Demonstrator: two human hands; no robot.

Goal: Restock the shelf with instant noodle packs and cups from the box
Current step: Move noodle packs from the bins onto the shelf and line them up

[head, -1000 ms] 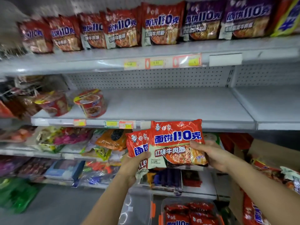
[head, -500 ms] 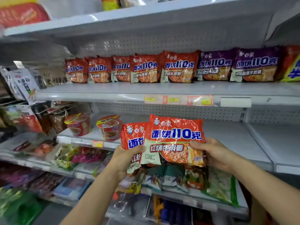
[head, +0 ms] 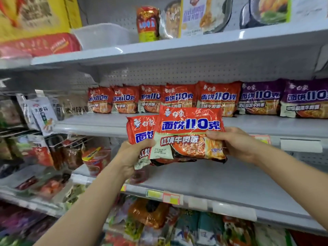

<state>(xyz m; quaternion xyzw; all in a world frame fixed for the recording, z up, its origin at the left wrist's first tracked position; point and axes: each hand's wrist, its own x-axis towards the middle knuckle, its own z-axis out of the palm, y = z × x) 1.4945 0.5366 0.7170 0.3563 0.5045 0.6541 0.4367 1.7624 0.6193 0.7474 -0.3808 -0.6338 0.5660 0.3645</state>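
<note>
Left hand (head: 132, 153) grips the rear red pack (head: 140, 134): thumb curled over its front at the lower left, other fingers hidden behind. Right hand (head: 237, 144) grips the front red pack (head: 190, 134) at its right edge, thumb laid across the front, fingers wrapped behind. Front pack overlaps the rear one, covering its right part; both upright, faces to the camera, a little tilted. How many packs sit behind them, cannot tell.

Both forearms bare, reaching up and forward from the bottom corners, converging on the packs. Packs held in the air in front of the middle shelf (head: 266, 125), their tops overlapping the row there, bottoms above the lower shelf (head: 221, 178).

Middle shelf: a row of red packs (head: 218, 98) standing up, same print as the held ones, then purple packs (head: 260, 98) to the right. Left of the row, white pouches (head: 42, 114) on hooks.

Lower shelf: a red cup (head: 94, 160) at the left end, blurred; bare grey board to the right. Price tags (head: 170, 197) on its front edge.

Top shelf (head: 177, 47): a clear tub (head: 101, 34), a red-yellow packet (head: 147, 23), boxed goods at right. Mixed packets below the lower shelf, blurred.
</note>
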